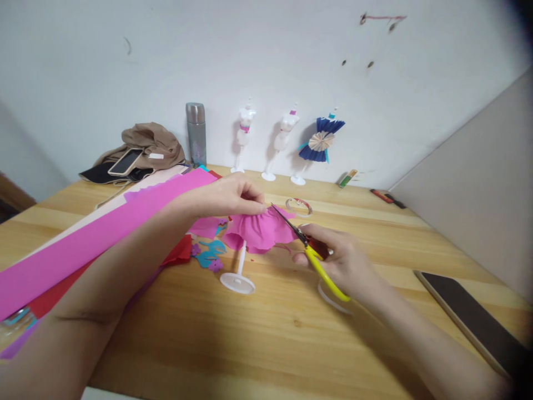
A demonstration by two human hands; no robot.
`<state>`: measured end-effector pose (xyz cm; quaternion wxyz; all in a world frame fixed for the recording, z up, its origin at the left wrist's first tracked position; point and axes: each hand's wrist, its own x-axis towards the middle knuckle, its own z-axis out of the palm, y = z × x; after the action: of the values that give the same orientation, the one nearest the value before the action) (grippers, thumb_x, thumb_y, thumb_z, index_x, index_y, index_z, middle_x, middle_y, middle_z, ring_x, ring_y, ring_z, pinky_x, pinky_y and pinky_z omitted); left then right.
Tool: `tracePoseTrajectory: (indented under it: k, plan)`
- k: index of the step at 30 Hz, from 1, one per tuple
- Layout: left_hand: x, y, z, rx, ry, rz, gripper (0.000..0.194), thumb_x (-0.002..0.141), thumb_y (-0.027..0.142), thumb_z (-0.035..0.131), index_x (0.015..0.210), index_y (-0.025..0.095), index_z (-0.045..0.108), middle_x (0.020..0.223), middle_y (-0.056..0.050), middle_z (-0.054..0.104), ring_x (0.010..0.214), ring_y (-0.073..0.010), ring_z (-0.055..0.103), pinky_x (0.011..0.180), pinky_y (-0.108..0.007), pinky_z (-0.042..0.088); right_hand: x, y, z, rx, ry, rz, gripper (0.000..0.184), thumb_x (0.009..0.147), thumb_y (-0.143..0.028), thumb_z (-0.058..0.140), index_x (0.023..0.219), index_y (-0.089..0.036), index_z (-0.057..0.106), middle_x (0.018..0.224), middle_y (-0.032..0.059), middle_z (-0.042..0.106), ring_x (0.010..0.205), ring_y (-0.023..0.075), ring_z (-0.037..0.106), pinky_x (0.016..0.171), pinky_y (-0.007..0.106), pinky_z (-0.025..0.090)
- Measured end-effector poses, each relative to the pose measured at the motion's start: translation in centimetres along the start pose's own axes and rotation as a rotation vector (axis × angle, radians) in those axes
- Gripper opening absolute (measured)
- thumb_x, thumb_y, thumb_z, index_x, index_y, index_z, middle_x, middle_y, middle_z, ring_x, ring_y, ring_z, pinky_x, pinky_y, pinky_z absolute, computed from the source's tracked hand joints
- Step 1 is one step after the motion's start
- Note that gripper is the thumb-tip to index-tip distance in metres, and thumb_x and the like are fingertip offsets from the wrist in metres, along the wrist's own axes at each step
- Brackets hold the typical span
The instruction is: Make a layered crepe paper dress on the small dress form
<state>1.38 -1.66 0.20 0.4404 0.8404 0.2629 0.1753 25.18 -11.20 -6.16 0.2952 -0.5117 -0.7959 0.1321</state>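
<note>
My left hand (237,194) pinches the gathered top of a ruffled pink paper skirt (260,233). The skirt hangs around a small white mannequin stand (239,282), whose pole and round base show below it; its upper part is hidden. Yellow-handled scissors (318,261) are held in my right hand (339,258). Their blades point up and left, with the tips at the skirt's upper edge near my left fingertips. Whether the blades are parted is hard to see. Blue and purple paper cut-outs (210,255) lie left of the stand.
Long pink paper (166,200) and red sheets (54,294) lie left. Three mannequins, one in a navy paper dress (320,141), stand along the wall beside a grey flask (196,133). A tape roll (300,206) sits behind the scissors, a dark phone (470,316) at right.
</note>
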Motion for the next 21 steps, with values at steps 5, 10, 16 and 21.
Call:
tracePoseTrajectory:
  k: [5,10,16,21]
  plan:
    - [0.10,-0.13,-0.07,0.019,-0.003,0.000,0.019,0.076,0.027,0.063,0.065,0.012,0.065,0.056,0.001,0.055,0.054,-0.0087,0.048,0.051,-0.020,0.036,-0.03,0.32,0.14,0.008,0.009,-0.003,0.036,0.084,-0.058,0.060,0.076,-0.023,0.058,0.057,-0.0036,0.039,0.053,0.0161,0.038,0.050,0.030,0.028]
    - [0.13,-0.16,-0.02,0.003,0.009,-0.004,0.019,0.075,0.028,0.063,0.067,0.012,0.066,0.057,0.001,0.056,0.055,-0.0087,0.048,0.053,-0.021,0.036,0.02,-0.06,-0.08,0.010,-0.021,0.009,0.038,0.085,-0.059,0.057,0.076,-0.022,0.054,0.057,-0.0046,0.038,0.052,0.0147,0.036,0.050,0.029,0.028]
    - [-0.02,0.05,0.14,0.000,-0.019,-0.030,0.017,0.075,0.028,0.063,0.069,0.012,0.066,0.058,0.002,0.056,0.055,-0.0084,0.048,0.052,-0.021,0.034,0.12,-0.28,-0.07,-0.012,-0.054,-0.022,0.039,0.084,-0.060,0.057,0.078,-0.022,0.052,0.058,-0.0038,0.041,0.052,0.0155,0.036,0.051,0.030,0.029]
    - [0.01,-0.13,0.45,-0.008,-0.033,-0.035,0.013,0.076,0.026,0.063,0.072,0.014,0.067,0.063,0.003,0.060,0.058,-0.0084,0.051,0.055,-0.020,0.036,0.25,-0.40,-0.06,0.000,-0.052,-0.032,0.038,0.084,-0.060,0.057,0.080,-0.022,0.053,0.059,-0.0031,0.044,0.052,0.0162,0.038,0.052,0.030,0.030]
